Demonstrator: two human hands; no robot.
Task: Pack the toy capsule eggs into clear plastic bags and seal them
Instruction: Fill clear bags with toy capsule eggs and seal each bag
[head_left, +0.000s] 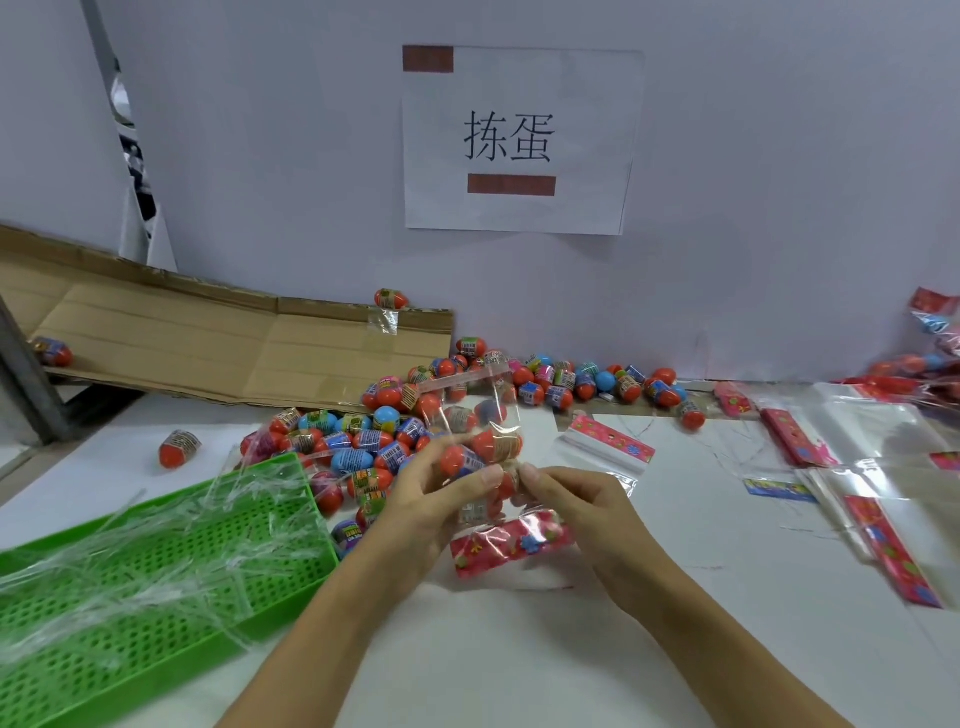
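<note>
**Filled bag in both hands: handling and grip points**

Holding one clear plastic bag (475, 431) upright above the white table (519, 649), in front of the loose pile of capsule eggs (363, 441). Left hand (441, 493) curling round the lower part of the bag, cupping the eggs inside; right hand (566, 493) pinching the film just beside it with thumb and fingertips. Open mouth of the bag pointing up and away, adhesive strip not yet folded down; red printed header card (511, 543) hanging below the hands.

Handling, judged: film thin, limp, slippery, crinkling easily; eggs hard, smooth, light, rolling freely and likely shifting when tilted. Supporting from beneath the eggs, taking the mouth by its edges for sealing, avoiding squeezing the film between eggs.

Appearance: eggs mostly orange-red, some blue or pink, each banded with a printed label. Several showing through the bag; exact count not readable.

Also noting: green perforated tray (156, 597) at left holding loose clear film; empty bags (883, 493) lying at right.
</note>
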